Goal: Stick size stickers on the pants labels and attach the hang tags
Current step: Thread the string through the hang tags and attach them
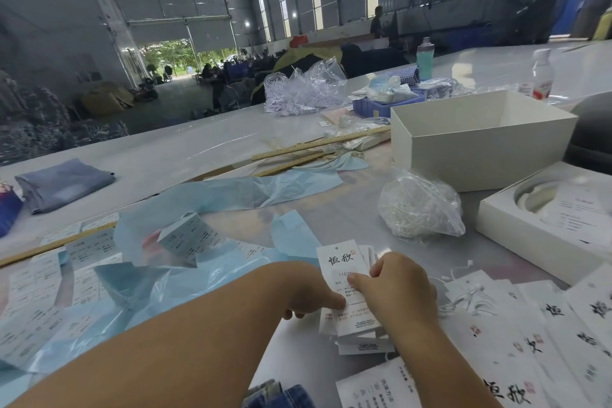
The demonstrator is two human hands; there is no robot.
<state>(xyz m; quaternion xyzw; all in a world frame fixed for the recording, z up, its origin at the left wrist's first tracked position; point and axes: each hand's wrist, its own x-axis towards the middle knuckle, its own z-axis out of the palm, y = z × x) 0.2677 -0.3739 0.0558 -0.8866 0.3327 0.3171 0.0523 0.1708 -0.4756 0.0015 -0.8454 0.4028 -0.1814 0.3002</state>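
I judged the sticker step was in hand: both hands worked on the top hang tag (344, 278) of a small stack lying on the desk (198, 149) just in front of me. My left hand (311, 295) held the tag's left edge, its fingers curled under and its thumb on the face. My right hand (397, 285) had its fingers (359, 281) pressed on the printed middle of the tag, pinching or smoothing something there; whether a sticker sat under them I could not tell.

The next move, as I read it, called for a firm rub to seat the sticker, then lifting that tag off the stack toward the finished tags (530, 325) spread to the right, some with white strings.

Room was tight. Blue plastic film (231, 195) and sheets of size stickers (82, 262) crowded the left, a bag of strings (420, 205) sat beyond the stack, and open white boxes (480, 139) walled the right. A denim edge (281, 396) showed at the near desk rim. The clearest path lay straight back toward me.
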